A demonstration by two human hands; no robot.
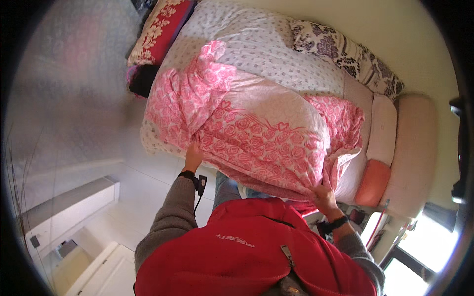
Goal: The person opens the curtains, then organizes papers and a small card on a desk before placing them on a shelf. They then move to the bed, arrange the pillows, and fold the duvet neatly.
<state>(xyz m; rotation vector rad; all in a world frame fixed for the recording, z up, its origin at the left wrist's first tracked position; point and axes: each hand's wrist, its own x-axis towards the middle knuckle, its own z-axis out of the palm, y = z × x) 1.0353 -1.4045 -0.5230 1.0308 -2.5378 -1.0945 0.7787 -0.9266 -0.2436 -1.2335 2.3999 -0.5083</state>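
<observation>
A pink and white bed cover (266, 128) with rose and heart prints lies loosely across the near part of the bed. It is bunched up at its far left, and more folds lie on its right. My left hand (194, 155) is closed on its near edge, left of the middle. At the near right corner, my right hand (324, 197) grips the same edge, its fingers partly lost in the folds. Between the two hands the edge hangs slightly over the bedside, above my legs.
Under the cover is a white floral sheet (232, 29). A patterned pillow (345, 54) lies at the back right, a red cushion (160, 32) at the far left. Along the right stand a padded headboard (414, 143) and an orange cushion (374, 182). A white cabinet (106, 274) is at lower left.
</observation>
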